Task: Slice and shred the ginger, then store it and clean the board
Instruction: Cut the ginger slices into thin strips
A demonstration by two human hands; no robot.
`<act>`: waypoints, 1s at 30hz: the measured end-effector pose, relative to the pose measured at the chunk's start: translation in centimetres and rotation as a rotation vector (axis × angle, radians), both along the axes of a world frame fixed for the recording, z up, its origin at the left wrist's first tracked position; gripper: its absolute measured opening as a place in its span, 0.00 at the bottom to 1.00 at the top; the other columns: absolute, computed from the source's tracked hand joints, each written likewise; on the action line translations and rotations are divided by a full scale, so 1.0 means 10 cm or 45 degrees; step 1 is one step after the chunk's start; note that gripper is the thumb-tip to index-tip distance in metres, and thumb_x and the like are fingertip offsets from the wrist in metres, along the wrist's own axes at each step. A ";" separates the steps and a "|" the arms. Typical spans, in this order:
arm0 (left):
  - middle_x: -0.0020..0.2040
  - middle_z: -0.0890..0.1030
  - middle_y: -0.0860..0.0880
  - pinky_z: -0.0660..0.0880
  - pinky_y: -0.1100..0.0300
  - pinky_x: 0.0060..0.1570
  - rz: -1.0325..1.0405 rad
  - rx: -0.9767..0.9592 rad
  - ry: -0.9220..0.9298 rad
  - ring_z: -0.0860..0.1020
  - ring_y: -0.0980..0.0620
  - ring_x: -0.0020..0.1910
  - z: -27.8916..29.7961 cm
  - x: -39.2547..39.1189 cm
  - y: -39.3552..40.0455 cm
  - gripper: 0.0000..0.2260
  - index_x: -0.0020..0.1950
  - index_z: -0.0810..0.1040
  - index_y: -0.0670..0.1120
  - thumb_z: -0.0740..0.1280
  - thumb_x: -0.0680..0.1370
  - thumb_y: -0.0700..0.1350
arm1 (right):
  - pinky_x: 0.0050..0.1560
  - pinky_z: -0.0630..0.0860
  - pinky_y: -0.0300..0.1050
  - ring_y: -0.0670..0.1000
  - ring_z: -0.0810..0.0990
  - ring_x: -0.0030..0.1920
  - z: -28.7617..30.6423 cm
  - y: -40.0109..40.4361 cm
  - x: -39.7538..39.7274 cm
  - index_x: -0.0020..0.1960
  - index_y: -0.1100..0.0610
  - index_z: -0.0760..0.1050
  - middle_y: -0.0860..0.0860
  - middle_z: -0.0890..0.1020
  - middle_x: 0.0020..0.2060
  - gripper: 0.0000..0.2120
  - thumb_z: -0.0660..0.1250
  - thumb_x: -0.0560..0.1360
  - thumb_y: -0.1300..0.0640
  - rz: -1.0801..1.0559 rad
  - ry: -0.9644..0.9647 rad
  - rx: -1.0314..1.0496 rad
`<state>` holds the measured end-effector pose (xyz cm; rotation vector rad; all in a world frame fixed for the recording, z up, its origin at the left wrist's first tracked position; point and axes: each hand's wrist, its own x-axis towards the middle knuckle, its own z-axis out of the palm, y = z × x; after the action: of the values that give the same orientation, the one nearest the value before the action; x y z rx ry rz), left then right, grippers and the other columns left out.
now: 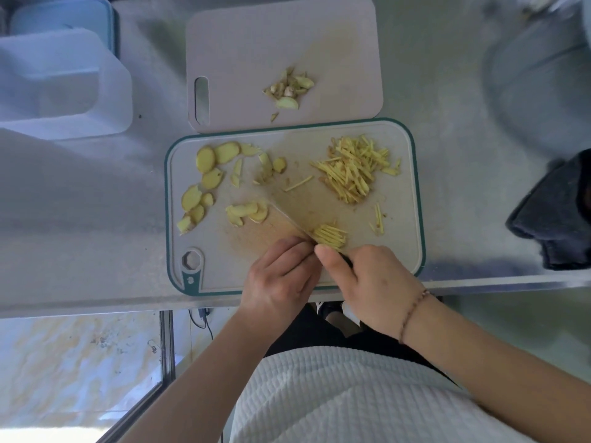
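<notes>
Landmark: the teal-rimmed cutting board (412, 174), lying near the front edge of the steel bench (454, 100).
Right hand (367, 282): clenched around the dark handle of the knife (289, 223); the blade runs diagonally across the board's near half.
Left hand (281, 276): fingers curled, tips pressed down at the blade; what lies under them is hidden.
Fresh ginger shreds (331, 236): a small bundle just right of the blade, touching it.
Shred pile (355, 169): at the board's far right.
Ginger slices (208, 177): scattered over the board's left half.
Second board (256, 43): pale, just beyond the teal one, their edges overlapping; it carries ginger trimmings (289, 89).
Plastic container (64, 81): well left of the boards.
Dark cloth (556, 212): right of the board, at the bench edge.
Open room: bare bench on both sides of the board.
Writing: none legible.
</notes>
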<state>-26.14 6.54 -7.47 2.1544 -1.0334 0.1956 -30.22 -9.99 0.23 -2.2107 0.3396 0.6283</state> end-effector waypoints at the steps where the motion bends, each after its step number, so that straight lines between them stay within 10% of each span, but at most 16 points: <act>1: 0.46 0.85 0.43 0.80 0.52 0.50 -0.016 0.009 0.007 0.83 0.43 0.48 0.00 -0.01 0.02 0.03 0.46 0.85 0.36 0.76 0.74 0.34 | 0.27 0.67 0.40 0.46 0.67 0.21 0.04 -0.05 -0.03 0.26 0.53 0.62 0.47 0.66 0.18 0.31 0.43 0.71 0.29 -0.006 0.003 0.023; 21: 0.46 0.85 0.43 0.80 0.52 0.48 0.117 -0.187 0.120 0.82 0.48 0.48 0.09 -0.05 0.21 0.02 0.44 0.85 0.36 0.74 0.73 0.31 | 0.29 0.66 0.46 0.48 0.61 0.22 0.12 -0.70 0.28 0.27 0.55 0.59 0.49 0.61 0.21 0.31 0.46 0.71 0.29 0.115 0.072 -0.027; 30: 0.39 0.80 0.51 0.75 0.56 0.39 0.090 0.057 -0.017 0.77 0.50 0.39 0.84 0.29 -0.10 0.07 0.38 0.82 0.47 0.72 0.76 0.47 | 0.36 0.73 0.44 0.50 0.80 0.37 0.31 -0.45 0.03 0.51 0.49 0.71 0.48 0.81 0.38 0.37 0.33 0.69 0.27 0.625 -0.123 -0.761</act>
<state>-23.27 5.50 0.90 2.2348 -0.9779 0.2220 -29.93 -14.53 3.31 -2.9264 -0.0949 0.7397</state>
